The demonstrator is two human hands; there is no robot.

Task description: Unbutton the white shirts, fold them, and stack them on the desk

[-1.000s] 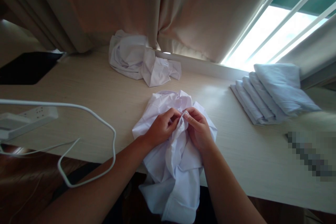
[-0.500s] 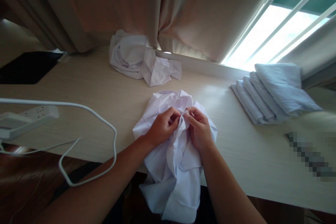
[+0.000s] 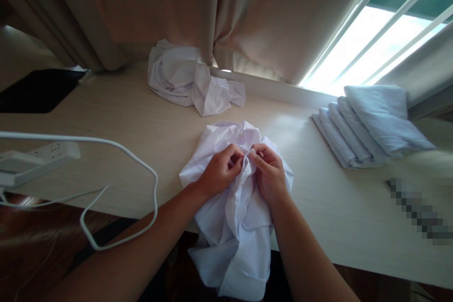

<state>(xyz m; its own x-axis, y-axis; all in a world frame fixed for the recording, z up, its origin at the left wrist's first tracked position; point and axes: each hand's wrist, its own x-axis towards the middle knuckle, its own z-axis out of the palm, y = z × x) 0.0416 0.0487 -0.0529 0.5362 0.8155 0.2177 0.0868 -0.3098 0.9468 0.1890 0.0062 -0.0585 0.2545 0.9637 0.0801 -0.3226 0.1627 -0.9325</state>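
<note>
A rumpled white garment [image 3: 233, 236], which looks like a shirt, lies on the table in front of me and hangs over the near edge. My left hand [image 3: 223, 170] is closed, thumb and fingers pinching a raised fold of the cloth. Just to its right, my right hand [image 3: 269, 167] pinches the same fold, its thumb on top. The fingertips of both hands almost meet. Whatever small detail sits between them, such as a button, is too small to make out.
Crumpled white cloth [image 3: 177, 75] lies at the back by the curtain [image 3: 170, 4]. Folded white garments [image 3: 375, 118] are stacked at the right. At the left are a power strip [image 3: 53, 155], a looping white cable [image 3: 154, 198] and a flat black object [image 3: 38, 90]. A pixelated dark item [image 3: 417, 210] lies far right.
</note>
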